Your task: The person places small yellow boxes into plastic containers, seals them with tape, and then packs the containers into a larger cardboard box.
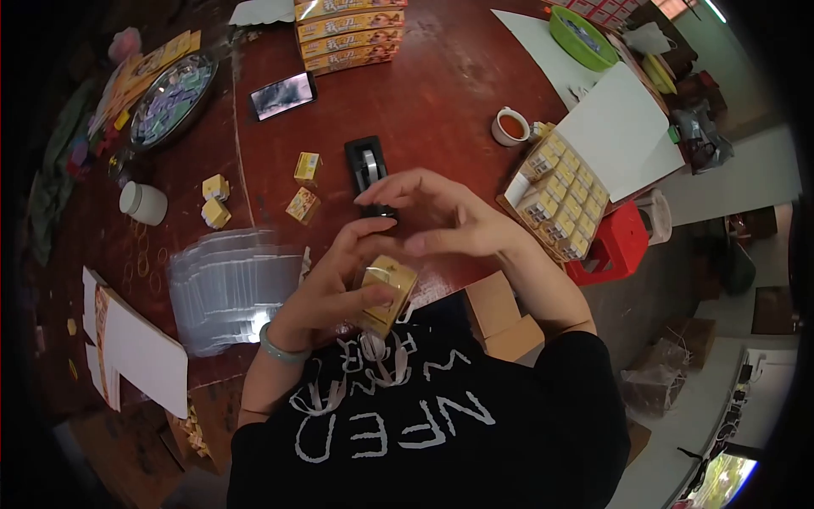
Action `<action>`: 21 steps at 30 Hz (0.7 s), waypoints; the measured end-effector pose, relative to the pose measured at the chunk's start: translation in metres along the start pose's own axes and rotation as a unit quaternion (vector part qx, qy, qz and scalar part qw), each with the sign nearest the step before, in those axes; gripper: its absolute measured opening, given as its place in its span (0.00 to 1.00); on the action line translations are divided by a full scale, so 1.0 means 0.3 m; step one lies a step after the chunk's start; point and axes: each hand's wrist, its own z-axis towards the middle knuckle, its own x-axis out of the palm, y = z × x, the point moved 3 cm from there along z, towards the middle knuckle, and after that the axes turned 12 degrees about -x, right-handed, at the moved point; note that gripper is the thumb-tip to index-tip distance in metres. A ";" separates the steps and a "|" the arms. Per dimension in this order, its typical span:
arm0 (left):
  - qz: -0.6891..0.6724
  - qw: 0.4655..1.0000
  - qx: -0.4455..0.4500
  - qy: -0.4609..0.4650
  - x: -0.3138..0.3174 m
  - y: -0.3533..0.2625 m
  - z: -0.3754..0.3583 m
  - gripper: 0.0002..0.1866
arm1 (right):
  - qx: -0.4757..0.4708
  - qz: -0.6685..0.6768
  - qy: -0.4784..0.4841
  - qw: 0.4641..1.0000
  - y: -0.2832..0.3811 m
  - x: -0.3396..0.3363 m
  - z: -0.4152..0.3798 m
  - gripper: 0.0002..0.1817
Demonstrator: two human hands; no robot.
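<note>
My left hand (pixel 343 276) is closed round a small yellow box (pixel 390 293), held upright close to my chest. A bangle circles that wrist. Just beyond the box, my right hand (pixel 445 216) is held with thumb and fingers apart and nothing visible between them. Its fingertips overlap the near end of a black tape dispenser (pixel 369 165) with a roll of tape in it. Two more small boxes, one standing (pixel 308 168) and one lying patterned box (pixel 303 205), are left of the dispenser.
Clear plastic sleeves (pixel 225 284) are fanned out at left, near a white jar (pixel 144 204) and a pair of small boxes (pixel 215 200). A phone (pixel 282 96) and stacked cartons (pixel 350 38) stand at the back. At right are a cup (pixel 510 126) and a filled carton (pixel 561 195).
</note>
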 end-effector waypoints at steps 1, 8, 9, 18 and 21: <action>-0.049 0.998 -0.015 0.042 0.013 0.000 0.003 0.40 | -0.079 -0.054 0.100 0.990 0.046 0.026 -0.001 0.33; -0.139 0.968 -0.104 0.181 0.058 0.110 0.069 0.44 | -0.089 -0.183 0.303 0.931 0.157 0.190 -0.067 0.42; -0.142 0.966 -0.108 0.188 0.044 0.169 0.084 0.43 | -0.075 -0.181 0.281 0.940 0.153 0.176 -0.070 0.42; -0.444 0.834 -0.135 0.299 0.099 0.352 0.405 0.27 | 0.102 -0.165 -0.063 0.979 0.220 -0.065 -0.237 0.36; 0.181 0.983 0.021 0.017 0.119 0.379 0.583 0.24 | 0.171 -0.194 -0.197 0.945 0.281 -0.356 -0.338 0.33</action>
